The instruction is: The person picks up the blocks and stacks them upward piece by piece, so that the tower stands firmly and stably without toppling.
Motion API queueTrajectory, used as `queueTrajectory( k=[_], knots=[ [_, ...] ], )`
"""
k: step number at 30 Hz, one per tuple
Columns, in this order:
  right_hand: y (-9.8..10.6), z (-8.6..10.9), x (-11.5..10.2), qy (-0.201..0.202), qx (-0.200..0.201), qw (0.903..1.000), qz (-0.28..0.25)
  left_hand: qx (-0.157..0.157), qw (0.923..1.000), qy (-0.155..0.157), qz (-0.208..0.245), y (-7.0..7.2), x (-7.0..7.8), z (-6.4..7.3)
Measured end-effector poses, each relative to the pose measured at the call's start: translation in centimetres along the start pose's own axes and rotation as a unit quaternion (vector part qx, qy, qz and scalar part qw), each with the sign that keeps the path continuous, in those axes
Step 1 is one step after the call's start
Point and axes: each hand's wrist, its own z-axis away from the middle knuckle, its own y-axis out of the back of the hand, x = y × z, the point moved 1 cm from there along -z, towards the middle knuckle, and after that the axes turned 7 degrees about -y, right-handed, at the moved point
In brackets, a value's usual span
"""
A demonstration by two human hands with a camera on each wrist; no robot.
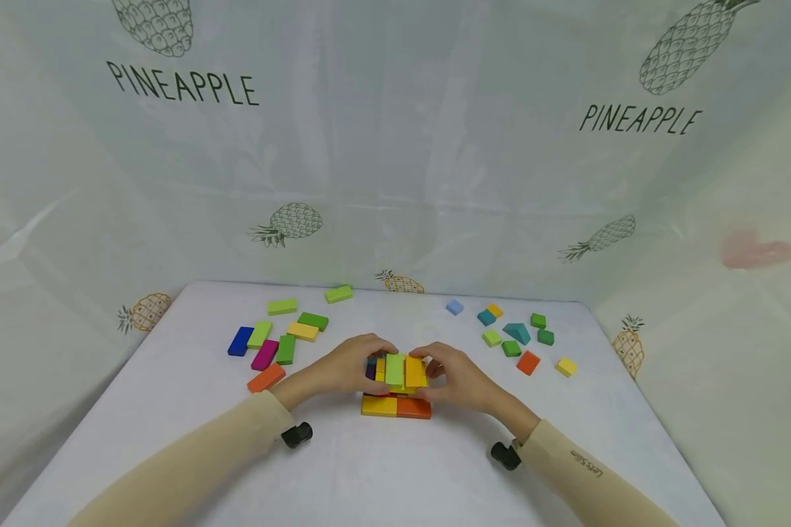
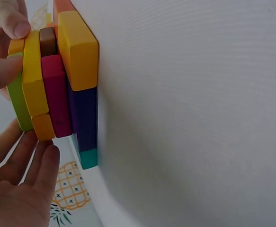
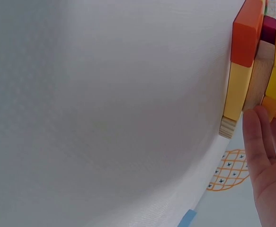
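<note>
- A layered block stack (image 1: pixel 402 390) is seen at the centre of the head frame, on the white surface (image 1: pixel 343 476); yellow and orange are shown at its near base, magenta and bare wood above; it is topped by a light green block (image 1: pixel 394 371) and an amber block (image 1: pixel 415 372);
- its upper layers are held between thumb and fingers by the left hand (image 1: pixel 349 364) and the right hand (image 1: pixel 460 380);
- its flanks are partly hidden by the hands; it is cut off at upper right in the right wrist view.

Looks like smooth painted wood on the stacked blocks (image 1: pixel 394 372), a bit shiny. Shows bare wood lines on the tan block (image 3: pixel 259 78). Looks like matt cloth with tiny lines on the counter (image 1: pixel 369 476), shiny wrinkled sheet on the far curtain (image 1: pixel 395 146).
</note>
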Motion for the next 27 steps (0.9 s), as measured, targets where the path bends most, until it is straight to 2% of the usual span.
queueTrajectory(
  k=[11, 27],
  knots=[
    [-0.25, -0.03, 0.05, -0.003, 0.002, 1.0000, 0.003, 0.003, 0.9999, -0.008, -0.013, -0.44, -0.38, 0.19],
    [-0.43, -0.22, 0.33, 0.000, 0.008, 0.9999, 0.007, 0.007, 0.9999, -0.008, -0.009, -0.47, -0.54, 0.27]
  ],
)
